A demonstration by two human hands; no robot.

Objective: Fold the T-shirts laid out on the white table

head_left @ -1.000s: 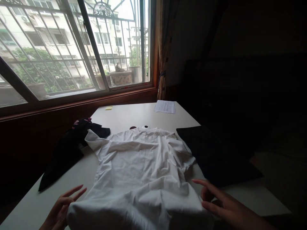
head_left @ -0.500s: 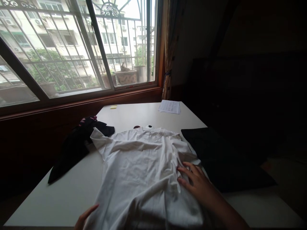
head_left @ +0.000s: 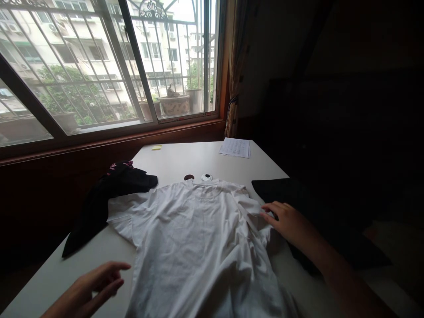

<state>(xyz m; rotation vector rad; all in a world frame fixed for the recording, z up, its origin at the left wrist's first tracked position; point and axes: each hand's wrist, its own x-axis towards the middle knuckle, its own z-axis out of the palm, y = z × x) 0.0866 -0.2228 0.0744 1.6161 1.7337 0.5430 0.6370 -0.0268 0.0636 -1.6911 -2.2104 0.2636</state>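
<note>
A white T-shirt point(head_left: 195, 238) lies spread on the white table, its collar toward the far side and its body wrinkled. The left sleeve is laid out flat, partly over a black garment. At the shirt's right sleeve is my right hand point(head_left: 281, 216), thumb and fingers apart, fingertips at the fabric's edge; it grips nothing that I can see. My left hand point(head_left: 102, 282) hovers over the table just left of the shirt, index finger stretched out and the others loosely bent, holding nothing.
Black clothing point(head_left: 99, 203) lies at the table's left edge, dark cloth point(head_left: 318, 225) at the right. Beyond the collar are a brown disc point(head_left: 189, 177) and a white round object point(head_left: 206, 177). Papers point(head_left: 235, 147) and yellow notes point(head_left: 157, 147) lie farther back on the table point(head_left: 185, 159).
The left sleeve has dropped flat and outward. My left hand has come off the shirt's side and into fuller view. My right hand has moved up and right, from the shirt's side to the sleeve.
</note>
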